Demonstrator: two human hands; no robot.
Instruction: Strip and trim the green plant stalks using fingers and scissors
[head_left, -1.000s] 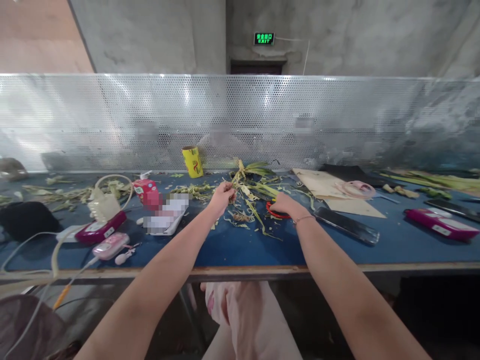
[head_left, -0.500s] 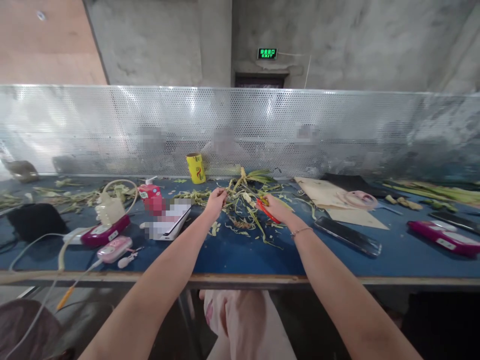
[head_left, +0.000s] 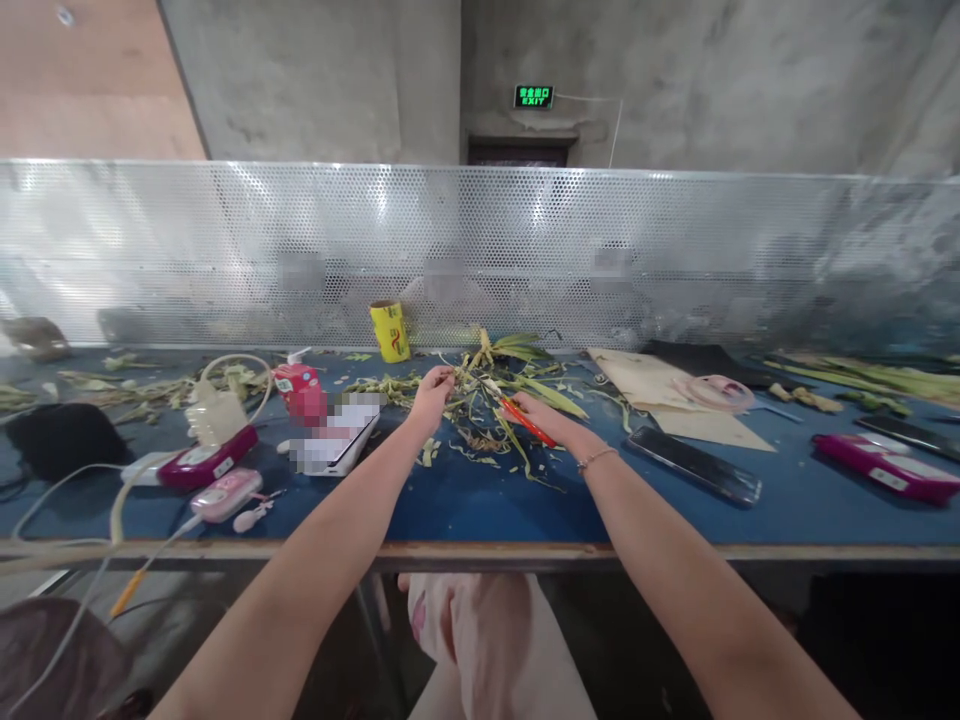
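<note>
At twelve o'clock, blue bench (head_left: 487,510): red-handled metal scissors (head_left: 534,425), gripped by right hand (head_left: 553,418), now nearer left hand (head_left: 431,397), its fingertips together, hold unclear, beside shredded green-yellow stalks (head_left: 556,396).

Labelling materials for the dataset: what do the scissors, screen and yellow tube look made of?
Scissors: handles likely smooth plastic, given the even red-orange colour; blades too small to judge.
Screen: probably bare metal, semi-gloss; grey sheet, punched holes, blurry reflections.
Tube: card or plastic, can't tell; printed yellow outside, hollow top.
</note>
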